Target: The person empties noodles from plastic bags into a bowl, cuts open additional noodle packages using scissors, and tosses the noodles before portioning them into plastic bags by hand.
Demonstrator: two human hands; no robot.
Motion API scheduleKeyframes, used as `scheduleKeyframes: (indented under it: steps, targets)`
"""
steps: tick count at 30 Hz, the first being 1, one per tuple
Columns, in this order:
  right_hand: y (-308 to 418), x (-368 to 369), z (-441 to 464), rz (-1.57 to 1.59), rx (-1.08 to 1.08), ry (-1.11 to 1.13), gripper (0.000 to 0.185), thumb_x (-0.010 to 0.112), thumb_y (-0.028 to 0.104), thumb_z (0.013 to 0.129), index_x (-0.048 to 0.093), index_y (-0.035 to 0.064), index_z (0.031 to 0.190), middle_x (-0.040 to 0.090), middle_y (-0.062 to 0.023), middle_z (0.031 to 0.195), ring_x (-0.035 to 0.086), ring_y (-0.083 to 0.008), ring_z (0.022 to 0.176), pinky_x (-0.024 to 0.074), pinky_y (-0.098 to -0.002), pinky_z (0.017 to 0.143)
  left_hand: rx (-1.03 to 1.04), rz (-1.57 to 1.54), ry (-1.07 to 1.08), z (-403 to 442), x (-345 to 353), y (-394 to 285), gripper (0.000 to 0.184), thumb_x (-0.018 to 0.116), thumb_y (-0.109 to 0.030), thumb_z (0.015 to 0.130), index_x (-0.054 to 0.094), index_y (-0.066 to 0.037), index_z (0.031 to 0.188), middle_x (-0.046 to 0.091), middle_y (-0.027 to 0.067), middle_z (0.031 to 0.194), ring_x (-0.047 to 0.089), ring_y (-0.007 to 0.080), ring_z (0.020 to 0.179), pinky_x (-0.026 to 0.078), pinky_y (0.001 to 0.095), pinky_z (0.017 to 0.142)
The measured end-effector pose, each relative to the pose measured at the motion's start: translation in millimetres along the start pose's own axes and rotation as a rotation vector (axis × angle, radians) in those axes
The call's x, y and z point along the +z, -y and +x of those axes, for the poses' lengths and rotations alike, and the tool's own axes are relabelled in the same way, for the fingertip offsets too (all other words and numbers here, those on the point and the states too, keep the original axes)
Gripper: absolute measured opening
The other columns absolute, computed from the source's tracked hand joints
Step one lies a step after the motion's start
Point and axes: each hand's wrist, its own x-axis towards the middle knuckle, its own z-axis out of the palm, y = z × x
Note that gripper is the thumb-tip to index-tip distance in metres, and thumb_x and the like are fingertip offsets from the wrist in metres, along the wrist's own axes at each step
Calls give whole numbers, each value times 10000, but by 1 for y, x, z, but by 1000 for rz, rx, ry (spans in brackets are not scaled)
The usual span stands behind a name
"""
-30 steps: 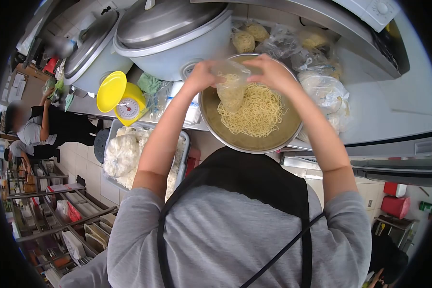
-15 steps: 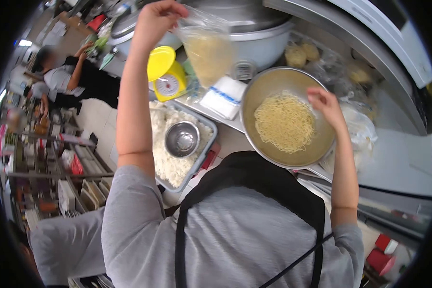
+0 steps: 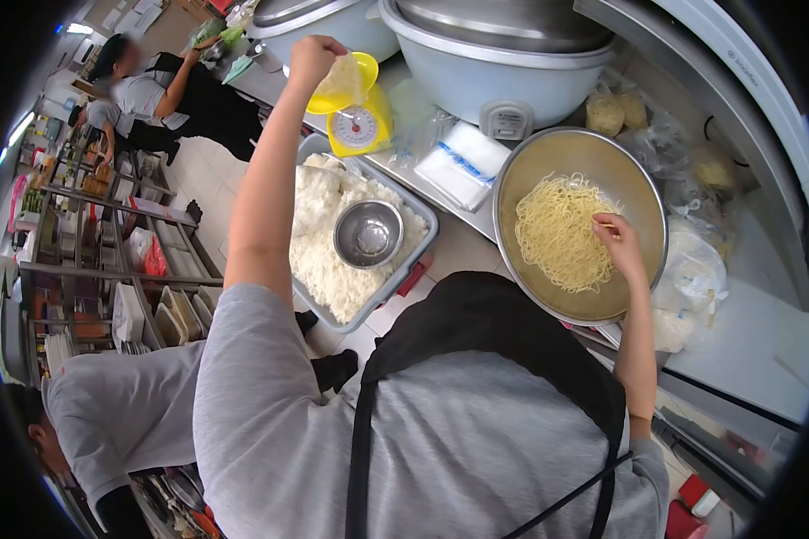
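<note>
My left hand [image 3: 316, 61] pinches the top of a clear plastic bag [image 3: 342, 85] that hangs with some noodles in it over the yellow scale [image 3: 360, 126]. The bag overlaps the scale's round pan, and whether it touches is hard to tell. My right hand [image 3: 618, 241] is over the large metal bowl [image 3: 649, 193], its fingers drawn together at the right edge of the pile of yellow noodles [image 3: 562, 234]. What its fingertips hold, if anything, is too small to name.
A grey tub [image 3: 424, 216] of white rice carries a small metal bowl [image 3: 368, 234]. Plastic bags [image 3: 463, 166] lie by a large cooker [image 3: 503, 76]. Bagged noodles [image 3: 606, 113] sit behind the big bowl. Co-workers [image 3: 153, 94] stand at the left; another person [image 3: 126, 404] bends at lower left.
The bag left the big bowl in my left hand and moved left to the scale. My right hand let go of the bag and came down to the noodles. The view shifted.
</note>
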Motion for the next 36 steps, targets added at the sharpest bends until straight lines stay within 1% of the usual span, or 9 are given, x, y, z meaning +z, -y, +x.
scheduleKeyframes:
  steps: [11, 14, 19, 23, 25, 27, 30, 32, 36]
  targets:
    - [-8, 3, -6, -117, 26, 38, 258, 651, 151, 759, 619, 22, 980, 610, -100, 947, 582, -179, 778, 465, -275, 705, -27, -86, 8, 12, 22, -14, 263, 497, -5, 630, 700, -95, 771, 647, 116, 705, 624, 220, 666, 496, 306, 660]
    - [-5, 4, -10, -157, 36, 44, 276, 658, 158, 749, 618, 21, 985, 606, -114, 957, 586, -195, 789, 469, -285, 712, -35, -56, 49, 12, 20, -16, 216, 544, -43, 669, 694, -97, 816, 654, 90, 733, 622, 190, 688, 485, 295, 676]
    - [-9, 3, -14, -193, 43, 69, 282, 661, 165, 745, 621, 22, 985, 604, -125, 964, 591, -208, 799, 471, -295, 715, 79, 155, 69, 5, 12, -34, 226, 518, -35, 668, 681, -100, 811, 632, 146, 769, 600, 305, 731, 478, 344, 716]
    - [-9, 4, -14, -222, 79, 90, 285, 668, 158, 738, 624, 23, 985, 604, -118, 949, 589, -207, 793, 469, -304, 709, 174, 226, 80, 1, 12, -35, 248, 512, -25, 662, 677, -109, 826, 631, 146, 793, 597, 322, 757, 473, 357, 725]
    - [-7, 5, -15, -213, 62, 74, 284, 671, 147, 728, 626, 27, 982, 604, -115, 931, 586, -209, 782, 467, -304, 705, 197, 193, 56, -7, 5, -50, 245, 571, -68, 690, 644, -95, 922, 561, 168, 1028, 562, 346, 887, 463, 418, 765]
    - [-4, 5, -14, -208, 41, 58, 284, 675, 136, 719, 628, 30, 978, 604, -113, 913, 583, -211, 772, 466, -304, 700, 209, 200, 26, -19, -13, -76, 231, 581, -89, 691, 645, -89, 913, 577, 161, 993, 562, 342, 885, 459, 410, 770]
    - [6, 7, -10, -346, -24, 55, 286, 682, 116, 692, 636, 42, 964, 602, -122, 894, 577, -238, 776, 462, -320, 713, 265, 156, 41, -25, -34, -93, 209, 597, -121, 691, 650, -80, 889, 598, 159, 947, 563, 335, 883, 454, 392, 776]
    - [14, 15, -11, -563, -201, 80, 252, 669, 103, 690, 647, 50, 935, 600, -133, 881, 570, -268, 806, 456, -337, 737, 305, 69, 98, -30, -45, -101, 182, 610, -140, 687, 656, -60, 843, 606, 163, 916, 565, 333, 885, 450, 381, 782]
    - [21, 31, -10, -835, -195, 254, 217, 654, 100, 701, 652, 54, 913, 602, -134, 883, 563, -282, 845, 448, -355, 759, 364, 3, 8, -25, -40, -79, 182, 612, -145, 679, 655, -40, 821, 609, 166, 909, 567, 327, 889, 443, 380, 796]
